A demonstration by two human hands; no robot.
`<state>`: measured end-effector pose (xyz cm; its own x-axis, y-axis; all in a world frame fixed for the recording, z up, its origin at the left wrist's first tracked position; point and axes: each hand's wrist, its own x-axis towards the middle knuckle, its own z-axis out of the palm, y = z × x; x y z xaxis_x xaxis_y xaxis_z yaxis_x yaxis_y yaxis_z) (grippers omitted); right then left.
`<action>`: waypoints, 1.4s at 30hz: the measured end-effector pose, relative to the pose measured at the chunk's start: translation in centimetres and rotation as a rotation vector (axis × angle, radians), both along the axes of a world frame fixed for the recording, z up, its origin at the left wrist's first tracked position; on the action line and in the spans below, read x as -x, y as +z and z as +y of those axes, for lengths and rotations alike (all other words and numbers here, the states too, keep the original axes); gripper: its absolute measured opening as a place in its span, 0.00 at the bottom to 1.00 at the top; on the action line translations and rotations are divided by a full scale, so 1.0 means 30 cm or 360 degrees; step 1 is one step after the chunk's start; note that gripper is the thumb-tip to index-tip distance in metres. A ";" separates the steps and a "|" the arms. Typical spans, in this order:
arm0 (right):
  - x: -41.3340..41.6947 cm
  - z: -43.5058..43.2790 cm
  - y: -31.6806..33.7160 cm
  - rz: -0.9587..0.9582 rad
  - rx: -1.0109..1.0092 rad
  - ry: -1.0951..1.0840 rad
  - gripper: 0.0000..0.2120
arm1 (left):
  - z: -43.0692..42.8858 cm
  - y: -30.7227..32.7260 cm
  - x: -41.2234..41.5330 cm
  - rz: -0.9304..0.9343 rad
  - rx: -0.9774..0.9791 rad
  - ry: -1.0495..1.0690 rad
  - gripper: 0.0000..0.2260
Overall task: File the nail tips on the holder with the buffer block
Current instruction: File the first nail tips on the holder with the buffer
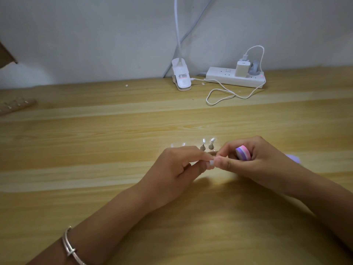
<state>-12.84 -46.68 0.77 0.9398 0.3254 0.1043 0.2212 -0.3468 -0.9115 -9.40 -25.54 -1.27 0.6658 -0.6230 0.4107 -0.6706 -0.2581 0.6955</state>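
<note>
On the wooden table, my left hand point(180, 165) and my right hand point(250, 161) meet fingertip to fingertip over a small clear nail tip point(211, 162), pinched between them. The pink and purple buffer block point(243, 153) is tucked in my right hand between the fingers. Just behind my hands stands the nail tip holder point(207, 147), mostly hidden, with two metal pegs carrying clear tips and two more pale tips point(177, 144) to their left.
A white clip lamp base point(181, 77) and a white power strip point(236, 77) with a charger and looping cable stand at the back by the wall. Another wooden holder strip point(17, 106) lies at the far left. Something pale purple point(292, 157) peeks out behind my right hand.
</note>
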 end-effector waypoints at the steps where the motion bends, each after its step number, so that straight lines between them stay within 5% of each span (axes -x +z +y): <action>1: 0.002 -0.003 0.000 0.0011 -0.0008 0.0013 0.07 | 0.000 0.002 0.002 -0.0016 -0.0007 -0.0005 0.05; 13: 0.000 -0.007 -0.029 -0.0230 0.0165 -0.0223 0.14 | -0.012 0.005 0.002 -0.0053 -0.0032 0.0067 0.04; 16: -0.004 -0.024 -0.022 -0.0253 -0.0004 -0.0354 0.15 | -0.010 0.007 -0.004 0.0033 0.0106 0.0145 0.02; 20: -0.012 -0.052 -0.029 -0.0165 -0.0118 -0.0290 0.04 | -0.010 0.007 0.002 0.0041 0.0102 0.0182 0.03; 24: -0.014 -0.047 -0.044 -0.0071 -0.0178 -0.0197 0.10 | -0.009 0.011 0.000 0.0075 0.0133 0.0175 0.05; 26: 0.000 -0.039 -0.044 -0.0143 -0.0122 -0.0073 0.03 | -0.009 0.013 0.001 0.0078 0.0122 0.0167 0.05; 35: 0.017 0.008 -0.046 -0.0776 0.0179 -0.0086 0.11 | -0.003 0.012 -0.004 0.0133 0.0084 0.0191 0.03; 42: 0.024 0.002 -0.048 -0.0964 0.0268 0.0026 0.14 | -0.008 0.010 -0.003 0.0231 0.0170 0.0146 0.03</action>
<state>-13.56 -46.61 -0.67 0.7247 0.3976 0.5628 0.6878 -0.4669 -0.5558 -9.31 -25.78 -0.98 0.7748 -0.5151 0.3665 -0.5381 -0.2331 0.8100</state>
